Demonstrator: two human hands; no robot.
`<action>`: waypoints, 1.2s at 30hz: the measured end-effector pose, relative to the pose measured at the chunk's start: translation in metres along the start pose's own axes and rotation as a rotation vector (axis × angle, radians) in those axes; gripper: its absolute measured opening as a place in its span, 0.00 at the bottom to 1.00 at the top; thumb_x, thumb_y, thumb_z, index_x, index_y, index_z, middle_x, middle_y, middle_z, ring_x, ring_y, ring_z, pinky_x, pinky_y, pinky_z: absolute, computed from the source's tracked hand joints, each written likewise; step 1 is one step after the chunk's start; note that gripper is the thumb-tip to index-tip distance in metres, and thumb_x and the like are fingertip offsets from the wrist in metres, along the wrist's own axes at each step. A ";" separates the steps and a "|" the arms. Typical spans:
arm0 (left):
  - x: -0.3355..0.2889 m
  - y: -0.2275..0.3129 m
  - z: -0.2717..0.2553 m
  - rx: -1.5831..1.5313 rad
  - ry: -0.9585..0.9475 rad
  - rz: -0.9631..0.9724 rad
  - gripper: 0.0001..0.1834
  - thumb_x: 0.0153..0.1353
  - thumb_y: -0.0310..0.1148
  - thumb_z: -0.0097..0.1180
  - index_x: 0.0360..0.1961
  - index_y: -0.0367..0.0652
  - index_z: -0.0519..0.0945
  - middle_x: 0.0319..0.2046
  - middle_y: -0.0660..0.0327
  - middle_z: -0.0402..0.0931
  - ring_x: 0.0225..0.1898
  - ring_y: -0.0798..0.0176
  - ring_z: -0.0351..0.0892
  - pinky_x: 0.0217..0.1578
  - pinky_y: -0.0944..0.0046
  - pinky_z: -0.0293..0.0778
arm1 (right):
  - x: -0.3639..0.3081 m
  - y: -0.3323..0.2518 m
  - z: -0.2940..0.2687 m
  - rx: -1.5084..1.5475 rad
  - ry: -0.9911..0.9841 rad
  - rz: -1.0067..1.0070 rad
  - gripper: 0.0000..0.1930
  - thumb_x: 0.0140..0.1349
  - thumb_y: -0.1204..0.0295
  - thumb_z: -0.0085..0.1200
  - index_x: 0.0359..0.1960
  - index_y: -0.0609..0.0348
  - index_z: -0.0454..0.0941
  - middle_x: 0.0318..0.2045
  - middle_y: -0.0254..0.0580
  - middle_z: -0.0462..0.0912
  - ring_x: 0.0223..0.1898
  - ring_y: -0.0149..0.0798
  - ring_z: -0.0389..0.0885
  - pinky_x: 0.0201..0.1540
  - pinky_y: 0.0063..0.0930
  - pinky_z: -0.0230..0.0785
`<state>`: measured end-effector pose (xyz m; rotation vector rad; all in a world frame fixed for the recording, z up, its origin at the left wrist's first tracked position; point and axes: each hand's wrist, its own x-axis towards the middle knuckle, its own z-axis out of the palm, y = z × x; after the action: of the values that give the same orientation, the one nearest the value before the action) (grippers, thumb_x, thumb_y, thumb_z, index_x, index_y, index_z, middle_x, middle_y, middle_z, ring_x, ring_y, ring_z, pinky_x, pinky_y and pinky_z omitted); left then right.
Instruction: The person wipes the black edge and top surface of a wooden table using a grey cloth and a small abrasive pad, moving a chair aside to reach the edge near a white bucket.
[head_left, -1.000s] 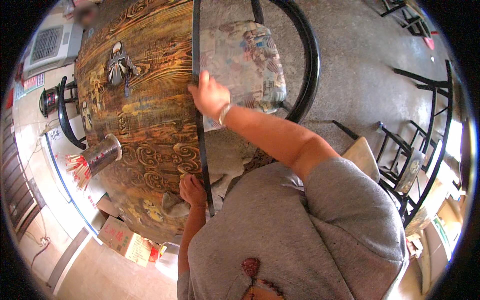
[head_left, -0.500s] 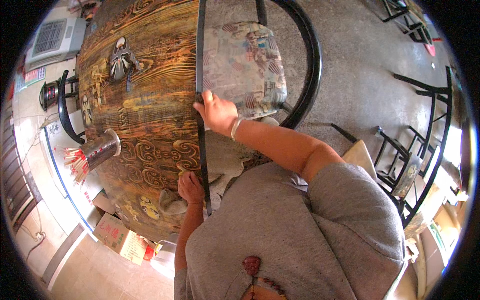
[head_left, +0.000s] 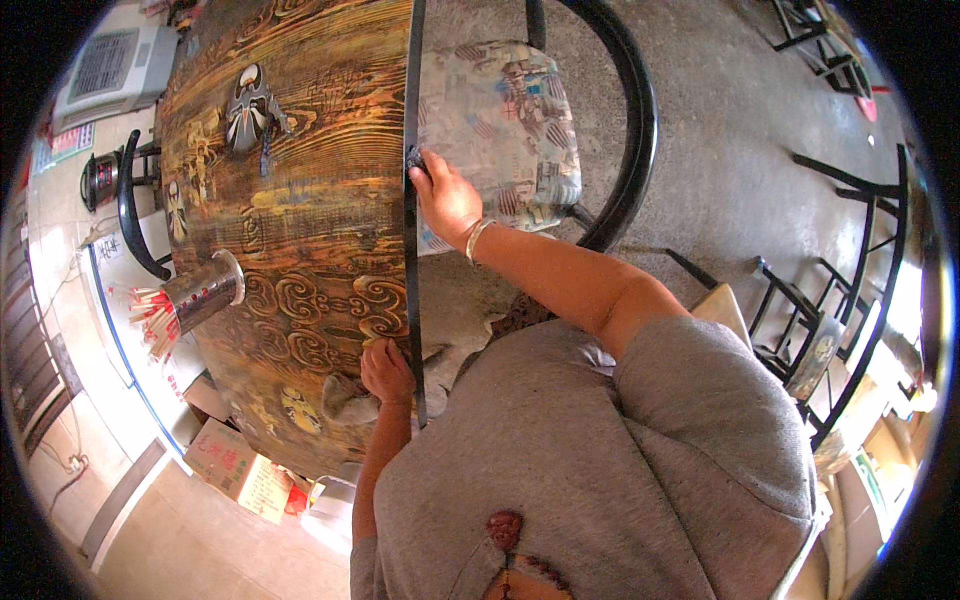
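Note:
My right hand, a bracelet at its wrist, grips a small dark, rough-textured scouring pad with its fingertips. The pad presses against the black edge strip of a wooden table. My left hand rests on the tabletop near that edge, fingers curled; whatever may be under them is hidden. Beside it lies a crumpled grey-brown cloth. Carved swirls and painted mask figures cover the tabletop.
A metal cylinder of red-tipped chopsticks stands on the table. Past the edge is a chair with a patterned seat and curved black back. More black chairs stand at right. A cardboard box sits at lower left.
My right hand has slid farther up along the table edge, away from my body, with the scouring pad. My left hand stays about where it was. The view has shifted slightly.

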<state>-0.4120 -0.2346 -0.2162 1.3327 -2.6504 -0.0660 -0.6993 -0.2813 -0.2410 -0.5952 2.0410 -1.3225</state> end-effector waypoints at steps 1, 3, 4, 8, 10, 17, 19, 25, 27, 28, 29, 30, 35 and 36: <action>0.000 0.001 0.001 0.006 -0.016 -0.004 0.06 0.59 0.34 0.47 0.33 0.44 0.70 0.26 0.55 0.69 0.27 0.51 0.69 0.27 0.54 0.66 | 0.005 0.001 0.000 0.018 0.041 -0.005 0.20 0.61 0.57 0.40 0.50 0.57 0.67 0.43 0.53 0.74 0.44 0.55 0.72 0.46 0.42 0.64; 0.002 0.000 -0.003 0.034 -0.055 -0.006 0.06 0.58 0.34 0.48 0.33 0.44 0.70 0.27 0.55 0.70 0.27 0.50 0.70 0.27 0.54 0.66 | 0.026 -0.004 0.002 0.082 0.114 0.071 0.19 0.62 0.59 0.40 0.48 0.57 0.70 0.43 0.52 0.74 0.45 0.54 0.72 0.48 0.40 0.63; 0.000 -0.002 -0.002 0.027 -0.036 -0.006 0.06 0.58 0.34 0.49 0.33 0.44 0.70 0.27 0.55 0.70 0.27 0.50 0.70 0.27 0.54 0.66 | 0.042 -0.010 -0.002 0.100 0.126 0.067 0.18 0.62 0.60 0.40 0.48 0.57 0.70 0.43 0.52 0.74 0.45 0.54 0.71 0.48 0.40 0.63; -0.002 -0.003 0.003 -0.011 0.012 0.004 0.06 0.57 0.34 0.50 0.33 0.44 0.71 0.27 0.56 0.70 0.28 0.50 0.70 0.27 0.54 0.66 | 0.073 -0.009 -0.005 0.077 0.207 0.042 0.18 0.61 0.61 0.40 0.48 0.57 0.70 0.41 0.52 0.74 0.44 0.55 0.71 0.47 0.40 0.63; -0.001 -0.002 0.004 0.003 0.007 0.008 0.06 0.57 0.34 0.50 0.33 0.44 0.71 0.27 0.56 0.70 0.28 0.50 0.70 0.27 0.54 0.66 | 0.062 -0.003 0.002 0.029 0.175 0.079 0.16 0.61 0.62 0.40 0.48 0.53 0.69 0.42 0.53 0.73 0.42 0.56 0.72 0.45 0.42 0.64; 0.001 0.000 -0.001 0.022 0.040 0.033 0.06 0.56 0.33 0.51 0.33 0.43 0.71 0.24 0.56 0.69 0.26 0.50 0.70 0.26 0.55 0.66 | -0.008 0.000 0.015 0.061 0.151 0.012 0.15 0.60 0.62 0.43 0.46 0.52 0.70 0.41 0.55 0.72 0.39 0.57 0.73 0.43 0.44 0.66; 0.000 0.000 -0.003 0.037 -0.001 0.012 0.06 0.56 0.33 0.51 0.32 0.43 0.71 0.24 0.56 0.69 0.26 0.51 0.70 0.26 0.55 0.66 | 0.028 -0.010 0.015 0.109 0.251 0.039 0.14 0.59 0.63 0.44 0.45 0.53 0.71 0.39 0.56 0.73 0.40 0.58 0.73 0.42 0.44 0.66; 0.006 0.000 0.001 0.024 -0.008 0.036 0.06 0.56 0.33 0.50 0.32 0.42 0.71 0.25 0.56 0.70 0.26 0.50 0.70 0.25 0.55 0.66 | 0.120 -0.018 -0.005 -0.078 0.390 0.014 0.13 0.59 0.62 0.43 0.42 0.51 0.72 0.38 0.52 0.73 0.38 0.55 0.74 0.40 0.44 0.67; 0.006 0.000 0.001 0.038 -0.002 0.039 0.06 0.57 0.33 0.50 0.32 0.42 0.71 0.25 0.56 0.70 0.26 0.50 0.70 0.25 0.55 0.66 | 0.088 -0.022 -0.003 -0.054 0.309 -0.005 0.14 0.59 0.62 0.43 0.44 0.50 0.70 0.38 0.53 0.73 0.37 0.56 0.74 0.39 0.45 0.67; 0.005 0.000 0.001 0.054 -0.011 0.021 0.06 0.57 0.33 0.50 0.32 0.42 0.71 0.26 0.56 0.70 0.26 0.50 0.70 0.25 0.54 0.66 | 0.064 -0.024 -0.002 -0.045 0.271 -0.014 0.14 0.59 0.62 0.43 0.45 0.49 0.70 0.38 0.53 0.72 0.37 0.56 0.74 0.39 0.45 0.67; 0.003 0.001 -0.001 0.071 -0.027 0.008 0.06 0.57 0.33 0.50 0.32 0.42 0.71 0.26 0.56 0.70 0.27 0.50 0.70 0.25 0.54 0.66 | 0.039 -0.019 0.000 -0.067 0.211 -0.008 0.16 0.59 0.61 0.43 0.48 0.48 0.67 0.38 0.54 0.72 0.36 0.56 0.74 0.38 0.46 0.67; 0.001 0.001 -0.001 0.084 -0.042 -0.004 0.06 0.57 0.33 0.50 0.32 0.42 0.71 0.26 0.56 0.71 0.27 0.50 0.70 0.25 0.54 0.66 | 0.016 -0.009 0.005 -0.080 0.113 -0.001 0.17 0.60 0.61 0.43 0.50 0.48 0.67 0.38 0.55 0.72 0.36 0.57 0.74 0.39 0.47 0.67; -0.002 -0.002 0.000 0.070 0.025 0.042 0.06 0.58 0.34 0.50 0.31 0.43 0.71 0.25 0.56 0.70 0.27 0.51 0.70 0.25 0.55 0.66 | -0.038 -0.006 0.005 -0.035 0.058 -0.098 0.20 0.55 0.65 0.49 0.50 0.55 0.67 0.42 0.52 0.71 0.38 0.57 0.73 0.40 0.44 0.67; -0.002 -0.002 0.000 0.076 0.012 0.036 0.06 0.58 0.34 0.50 0.31 0.43 0.71 0.25 0.56 0.70 0.26 0.51 0.70 0.25 0.55 0.66 | -0.028 -0.010 0.004 -0.026 0.090 -0.099 0.21 0.55 0.65 0.50 0.50 0.56 0.66 0.42 0.53 0.71 0.37 0.57 0.73 0.40 0.44 0.67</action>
<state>-0.4090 -0.2340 -0.2163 1.3032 -2.6911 0.0471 -0.6763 -0.2695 -0.2255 -0.6671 2.1279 -1.4055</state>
